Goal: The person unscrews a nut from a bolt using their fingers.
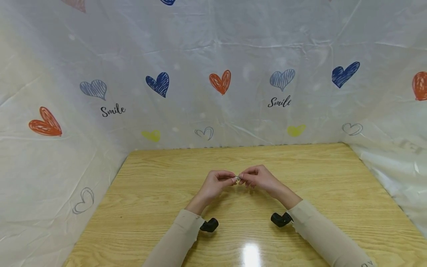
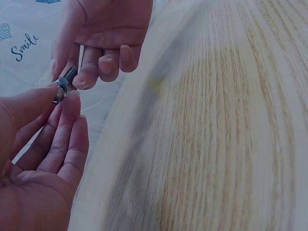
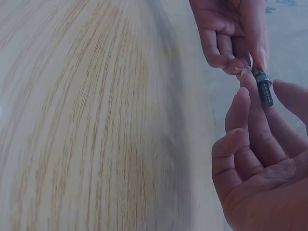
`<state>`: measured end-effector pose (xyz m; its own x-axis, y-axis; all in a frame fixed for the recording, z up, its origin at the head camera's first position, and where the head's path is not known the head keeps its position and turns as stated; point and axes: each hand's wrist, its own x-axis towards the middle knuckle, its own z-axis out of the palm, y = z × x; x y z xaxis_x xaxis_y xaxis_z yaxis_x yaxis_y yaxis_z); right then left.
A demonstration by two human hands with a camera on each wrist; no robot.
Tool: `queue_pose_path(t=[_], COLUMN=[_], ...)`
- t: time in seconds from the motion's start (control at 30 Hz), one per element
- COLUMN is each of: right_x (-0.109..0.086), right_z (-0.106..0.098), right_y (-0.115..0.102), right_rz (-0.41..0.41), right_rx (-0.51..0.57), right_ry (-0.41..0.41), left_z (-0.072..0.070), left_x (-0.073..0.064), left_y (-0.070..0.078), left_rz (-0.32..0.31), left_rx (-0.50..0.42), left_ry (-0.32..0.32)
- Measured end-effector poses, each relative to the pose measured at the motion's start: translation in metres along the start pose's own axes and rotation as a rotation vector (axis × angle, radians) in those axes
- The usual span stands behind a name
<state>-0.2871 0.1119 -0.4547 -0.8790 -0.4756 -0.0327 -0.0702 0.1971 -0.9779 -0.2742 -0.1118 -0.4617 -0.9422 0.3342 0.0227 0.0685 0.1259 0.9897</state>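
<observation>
Between the two hands is a small dark metal bolt [image 3: 266, 96] with a hex nut [image 3: 263, 78] on its threads, held above the wooden table. My left hand [image 1: 215, 183] pinches the head end between thumb and fingertips, hiding most of the head. From the other side my right hand [image 1: 265, 180] brings thumb and forefinger around the nut, the fingertips right at its edges. The bare threaded end points toward the right palm. In the left wrist view, the remaining right fingers hang loosely curled beside the bolt [image 2: 70, 73].
A light wood table [image 1: 150, 207] lies beneath both hands. White sheeting [image 1: 247, 122] printed with hearts and "Smile" hangs behind it and along both sides. Black wrist devices [image 1: 209, 225] jut inward from both beige sleeves [image 1: 178, 239].
</observation>
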Motion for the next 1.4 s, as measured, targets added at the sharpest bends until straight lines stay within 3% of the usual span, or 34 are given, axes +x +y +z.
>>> queue_pose_path(t=[0.2, 0.5, 0.93, 1.13, 1.4], right_x=[0.0011, 0.0004, -0.0008, -0.003, -0.0005], right_z=[0.0004, 0.0019, -0.0005, -0.005, -0.0031], right_y=[-0.0013, 0.0001, 0.0023, 0.0025, 0.0023], right_rz=[-0.028, 0.011, -0.032, -0.006, -0.002], right_rx=[0.004, -0.014, 0.006, -0.006, -0.006], right_ry=[-0.011, 0.018, -0.006, 0.028, -0.014], left_z=[-0.0003, -0.0004, 0.0008, 0.0029, 0.0024], left_x=[-0.0006, -0.001, 0.0, 0.0016, 0.0013], left_y=[0.0018, 0.0016, 0.0007, -0.0002, -0.002], left_rz=[0.004, 0.014, 0.001, 0.003, -0.007], left_rx=[-0.004, 0.011, -0.016, -0.021, 0.0], left_ry=[0.007, 0.017, 0.001, -0.008, 0.001])
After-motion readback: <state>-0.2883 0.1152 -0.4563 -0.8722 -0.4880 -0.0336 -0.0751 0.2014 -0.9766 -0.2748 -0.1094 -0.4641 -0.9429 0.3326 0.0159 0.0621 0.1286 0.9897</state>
